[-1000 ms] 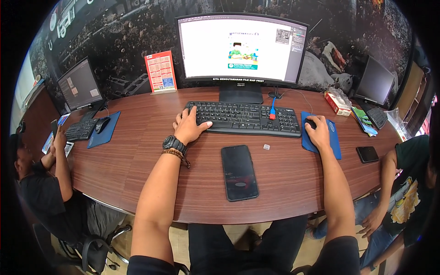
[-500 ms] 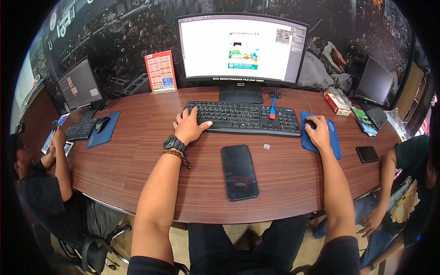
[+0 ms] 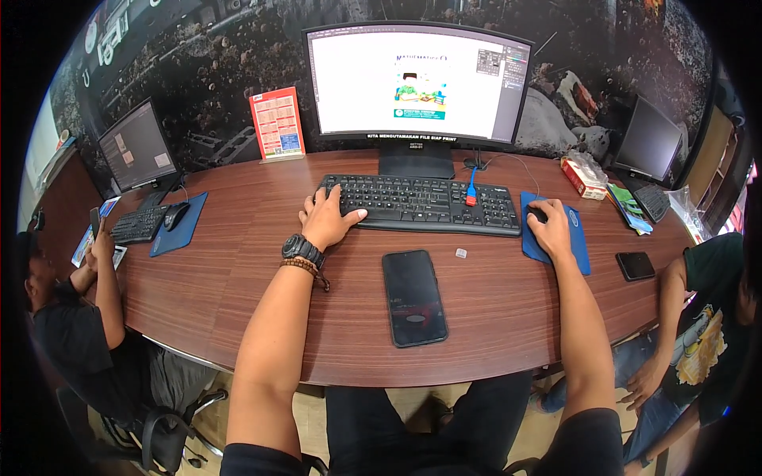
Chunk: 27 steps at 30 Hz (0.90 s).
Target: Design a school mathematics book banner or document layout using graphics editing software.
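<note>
My left hand (image 3: 325, 220) rests on the left end of a black keyboard (image 3: 421, 214), its fingers spread over the keys and the thumb along the front edge. On a blue mouse pad (image 3: 580, 242) my right hand (image 3: 553, 228) is wrapped over a dark computer mouse (image 3: 540, 214), mostly hidden under the palm. A large curved monitor (image 3: 349, 87) behind the keyboard shows a page with a colourful drawing in an editing program. A blue and red cable plug (image 3: 471, 197) lies across the keyboard's right part. Between my forearms lies a black smartphone (image 3: 415, 298), with a small pale square piece (image 3: 461, 253) near it.
A red desk calendar (image 3: 277, 123) stands left of the monitor. Another monitor, keyboard (image 3: 140, 224) and mouse (image 3: 176, 215) are at the left, where a person holds a phone. At the right are a box (image 3: 583, 178), a second phone (image 3: 636, 266) and a seated person (image 3: 698, 317).
The person at the left has tilted their phone more upright. My hands stay in place on the keyboard and the mouse.
</note>
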Motion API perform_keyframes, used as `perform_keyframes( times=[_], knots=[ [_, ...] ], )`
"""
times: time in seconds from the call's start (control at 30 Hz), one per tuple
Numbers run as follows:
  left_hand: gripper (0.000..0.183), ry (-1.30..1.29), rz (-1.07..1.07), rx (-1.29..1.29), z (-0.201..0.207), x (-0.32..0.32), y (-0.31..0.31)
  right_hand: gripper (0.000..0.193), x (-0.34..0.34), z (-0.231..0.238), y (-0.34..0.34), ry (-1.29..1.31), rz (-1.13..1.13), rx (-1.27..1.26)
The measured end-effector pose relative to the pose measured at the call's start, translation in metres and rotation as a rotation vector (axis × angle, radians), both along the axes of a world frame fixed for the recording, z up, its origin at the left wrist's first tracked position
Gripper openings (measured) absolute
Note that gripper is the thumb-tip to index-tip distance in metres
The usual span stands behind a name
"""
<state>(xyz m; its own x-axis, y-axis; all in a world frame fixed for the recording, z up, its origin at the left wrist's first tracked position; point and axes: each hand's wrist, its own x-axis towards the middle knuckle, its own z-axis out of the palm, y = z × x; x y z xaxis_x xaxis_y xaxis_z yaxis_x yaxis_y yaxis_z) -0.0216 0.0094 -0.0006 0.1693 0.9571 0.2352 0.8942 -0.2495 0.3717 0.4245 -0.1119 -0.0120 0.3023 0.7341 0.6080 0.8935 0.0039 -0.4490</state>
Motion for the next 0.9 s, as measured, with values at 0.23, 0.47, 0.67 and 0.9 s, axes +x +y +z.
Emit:
perform_keyframes(
  times=[0.23, 0.47, 0.67, 0.9],
  knots=[
    [0.090, 0.001, 0.006, -0.002, 0.001, 0.001, -0.002, 0.033, -0.005, 0.003, -0.002, 0.007, -0.034, -0.049],
    [0.089, -0.013, 0.008, -0.019, 0.004, 0.002, -0.004, 0.034, -0.005, 0.003, -0.003, 0.007, -0.035, -0.060],
    [0.084, 0.025, 0.010, 0.051, 0.005, 0.005, -0.009, 0.028, -0.024, 0.014, -0.002, -0.127, -0.063, 0.045],
    [0.062, -0.019, 0.013, 0.178, 0.014, 0.010, -0.016, 0.019, -0.090, 0.033, 0.031, -0.248, 0.377, 0.046]
  ],
)
